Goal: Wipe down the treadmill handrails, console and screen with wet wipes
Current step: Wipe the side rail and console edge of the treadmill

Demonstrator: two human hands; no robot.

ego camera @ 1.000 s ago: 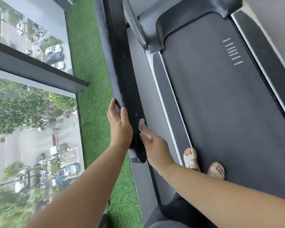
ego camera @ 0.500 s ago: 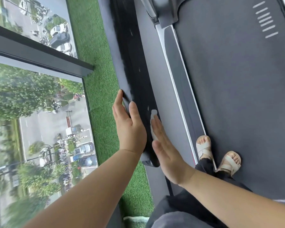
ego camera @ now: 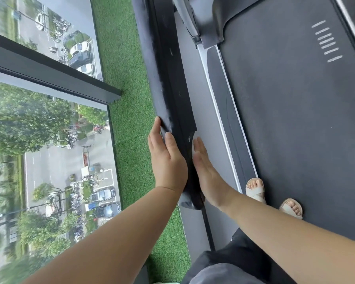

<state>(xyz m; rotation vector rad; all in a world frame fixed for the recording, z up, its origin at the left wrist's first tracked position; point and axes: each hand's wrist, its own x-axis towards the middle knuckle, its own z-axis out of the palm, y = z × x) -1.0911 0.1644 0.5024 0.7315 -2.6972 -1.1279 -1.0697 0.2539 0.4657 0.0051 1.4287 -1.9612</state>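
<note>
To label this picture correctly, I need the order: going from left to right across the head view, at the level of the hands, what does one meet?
Window → green turf → left hand → black handrail → right hand pressing the wet wipe → grey side rail → treadmill belt.

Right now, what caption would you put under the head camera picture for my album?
Left hand rests on the black handrail while right hand presses a white wet wipe against its inner side.

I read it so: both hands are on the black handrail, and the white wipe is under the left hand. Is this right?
Not quite. The head view shows the left hand and the right hand on the handrail, but the wipe is under the right hand, not the left.
</note>
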